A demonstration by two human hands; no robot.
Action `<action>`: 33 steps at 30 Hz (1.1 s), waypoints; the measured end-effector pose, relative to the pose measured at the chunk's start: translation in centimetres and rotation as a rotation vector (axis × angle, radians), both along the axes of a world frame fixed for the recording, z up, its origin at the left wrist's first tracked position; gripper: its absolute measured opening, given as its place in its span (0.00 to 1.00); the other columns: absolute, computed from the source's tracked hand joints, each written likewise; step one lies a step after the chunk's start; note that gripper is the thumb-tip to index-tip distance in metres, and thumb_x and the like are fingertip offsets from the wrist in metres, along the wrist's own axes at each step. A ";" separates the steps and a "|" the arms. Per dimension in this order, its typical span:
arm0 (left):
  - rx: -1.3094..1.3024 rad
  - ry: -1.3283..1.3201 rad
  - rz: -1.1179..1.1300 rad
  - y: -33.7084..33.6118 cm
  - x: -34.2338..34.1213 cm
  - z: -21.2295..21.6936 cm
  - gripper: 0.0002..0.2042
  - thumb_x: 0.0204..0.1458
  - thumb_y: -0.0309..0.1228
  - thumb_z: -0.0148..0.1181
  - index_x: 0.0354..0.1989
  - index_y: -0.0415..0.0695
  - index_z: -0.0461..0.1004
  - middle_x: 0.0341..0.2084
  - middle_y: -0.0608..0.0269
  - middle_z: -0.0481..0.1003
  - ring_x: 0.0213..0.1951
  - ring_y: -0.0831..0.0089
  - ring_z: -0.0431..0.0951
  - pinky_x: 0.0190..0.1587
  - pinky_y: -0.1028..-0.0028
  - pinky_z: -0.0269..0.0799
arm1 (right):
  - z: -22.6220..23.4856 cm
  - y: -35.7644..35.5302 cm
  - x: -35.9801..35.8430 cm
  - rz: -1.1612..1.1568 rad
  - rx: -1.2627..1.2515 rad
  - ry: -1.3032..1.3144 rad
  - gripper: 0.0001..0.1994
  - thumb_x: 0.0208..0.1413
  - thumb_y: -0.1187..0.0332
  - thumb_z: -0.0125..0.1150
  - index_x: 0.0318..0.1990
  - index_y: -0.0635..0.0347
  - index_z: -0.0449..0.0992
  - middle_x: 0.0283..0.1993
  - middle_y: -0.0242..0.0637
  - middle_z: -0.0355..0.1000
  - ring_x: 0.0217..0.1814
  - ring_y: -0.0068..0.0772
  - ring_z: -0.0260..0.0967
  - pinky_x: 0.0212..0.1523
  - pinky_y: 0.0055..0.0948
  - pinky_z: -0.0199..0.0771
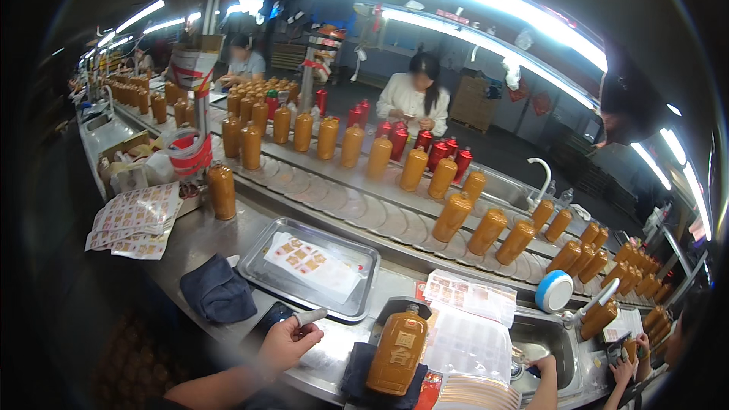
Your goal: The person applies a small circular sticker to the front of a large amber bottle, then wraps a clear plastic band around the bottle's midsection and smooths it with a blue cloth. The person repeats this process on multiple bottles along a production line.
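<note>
A golden-brown bottle [398,351] with pale raised emblems on its front leans back on a dark cloth [357,377] at the front of the bench. Left of it is my left hand [288,345], its index finger stretched out in a whitish finger cover [310,316] and the thumb apart. I see nothing held there. My right hand [544,367] reaches over the near rim of a steel sink [566,343]; its fingertips are small and partly hidden. Sheets of printed stickers [471,296] lie between bottle and sink.
A metal tray [363,269] holds a sticker sheet; a navy cloth [218,288] lies beside it. Brown bottles [453,216] ride the plate conveyor [342,205] beyond. A person [416,99] works across it near red bottles [399,140]. Another person's hands [624,370] are at right.
</note>
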State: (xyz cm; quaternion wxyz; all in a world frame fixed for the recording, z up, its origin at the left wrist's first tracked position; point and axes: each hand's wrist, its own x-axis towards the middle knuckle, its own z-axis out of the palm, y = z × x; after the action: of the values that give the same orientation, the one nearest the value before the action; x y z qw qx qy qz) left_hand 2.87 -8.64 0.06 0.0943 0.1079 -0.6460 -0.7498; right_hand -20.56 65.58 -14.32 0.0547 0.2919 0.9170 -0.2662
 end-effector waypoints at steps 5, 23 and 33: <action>-0.045 0.027 -0.076 0.1 0.4 -1.0 0.22 0.62 0.29 0.62 0.64 0.38 0.71 0.39 0.70 0.77 0.42 0.84 0.76 0.49 0.79 0.73 | -1.1 -3.3 0.1 0.195 0.268 -0.037 0.14 0.48 0.66 0.75 0.39 0.66 0.84 0.34 0.39 0.80 0.35 0.31 0.78 0.37 0.28 0.78; 0.156 0.023 -0.211 -0.8 2.9 -2.2 0.25 0.66 0.32 0.58 0.71 0.43 0.65 0.40 0.73 0.75 0.43 0.86 0.72 0.52 0.82 0.70 | 0.6 -9.4 -1.2 0.356 0.540 -0.092 0.16 0.44 0.64 0.77 0.38 0.65 0.84 0.35 0.42 0.81 0.38 0.38 0.80 0.40 0.34 0.80; 0.201 -0.050 -0.031 -3.0 6.1 -3.1 0.23 0.66 0.30 0.57 0.68 0.37 0.66 0.41 0.67 0.78 0.43 0.83 0.76 0.51 0.81 0.73 | -1.2 -6.6 -0.1 0.351 0.634 -0.148 0.17 0.42 0.63 0.78 0.37 0.65 0.84 0.35 0.44 0.81 0.40 0.42 0.81 0.42 0.37 0.81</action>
State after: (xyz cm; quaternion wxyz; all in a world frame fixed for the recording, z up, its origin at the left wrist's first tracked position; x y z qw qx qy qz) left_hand 8.92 -11.62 -3.00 0.0554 0.1254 -0.5712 -0.8093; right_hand -20.65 58.94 -15.56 0.0725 0.1512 0.9836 0.0665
